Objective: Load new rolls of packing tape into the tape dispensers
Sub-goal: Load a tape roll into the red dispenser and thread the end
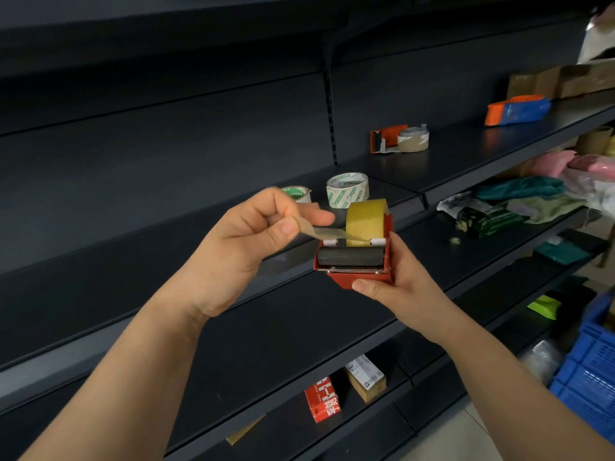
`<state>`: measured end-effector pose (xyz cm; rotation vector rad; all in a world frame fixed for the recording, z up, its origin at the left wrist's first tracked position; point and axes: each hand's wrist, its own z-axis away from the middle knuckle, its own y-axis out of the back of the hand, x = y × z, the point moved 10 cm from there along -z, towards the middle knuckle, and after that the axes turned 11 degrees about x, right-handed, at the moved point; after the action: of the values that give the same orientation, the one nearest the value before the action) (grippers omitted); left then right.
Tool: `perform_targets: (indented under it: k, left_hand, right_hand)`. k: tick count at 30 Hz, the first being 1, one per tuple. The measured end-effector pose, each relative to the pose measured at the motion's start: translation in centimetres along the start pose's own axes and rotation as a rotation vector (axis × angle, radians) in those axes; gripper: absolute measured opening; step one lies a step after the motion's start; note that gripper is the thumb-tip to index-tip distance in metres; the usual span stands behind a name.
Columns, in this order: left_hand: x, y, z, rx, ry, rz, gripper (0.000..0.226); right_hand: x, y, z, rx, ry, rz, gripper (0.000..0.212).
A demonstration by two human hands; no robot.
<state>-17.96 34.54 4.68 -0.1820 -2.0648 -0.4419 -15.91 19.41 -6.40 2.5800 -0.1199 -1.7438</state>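
Head view: shows a red metal tape dispenser point(352, 271) held in mid-air before dark steel shelving point(233, 327), gripped from below and from its right side by the right hand point(402, 287), thumb curled under the front edge. Carries a yellow-brown roll of packing tape point(366, 216) seated upright at the back, axis lying left to right. Pinches the translucent tape strip point(321, 231) between thumb and forefinger of the left hand point(246, 234), stretched leftward and slightly upward from the roll, above the black ribbed roller point(349, 256). Probably calls for leading the strip down and forward across that roller's long axis, with the left hand nearer. Leaves white-and-green tape rolls point(347, 189) and a second red dispenser point(387, 138) well apart on the shelving behind.
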Motion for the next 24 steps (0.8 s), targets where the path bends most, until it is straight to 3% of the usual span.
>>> perform_targets:
  k: [11, 16, 19, 24]
  left_hand:
    - [3.5, -3.7, 0.5, -0.159, -0.106, -0.053, 0.011]
    - [4.3, -1.5, -1.0, 0.162, -0.117, 0.004, 0.009]
    - [4.2, 0.5, -1.8, 0.361, -0.092, 0.016, 0.012]
    - [3.7, 2.6, -2.0, 0.506, -0.050, 0.004, 0.014]
  right_hand:
    - [-0.6, -0.8, -0.7, 0.012, 0.034, -0.001, 0.062]
    - [-1.0, -0.9, -0.9, 0.029, -0.002, -0.026, 0.045]
    - [-0.5, -1.2, -0.5, 0.018, -0.047, -0.019, 0.049]
    - [1.6, -1.5, 0.6, 0.003, -0.170, -0.048, 0.048]
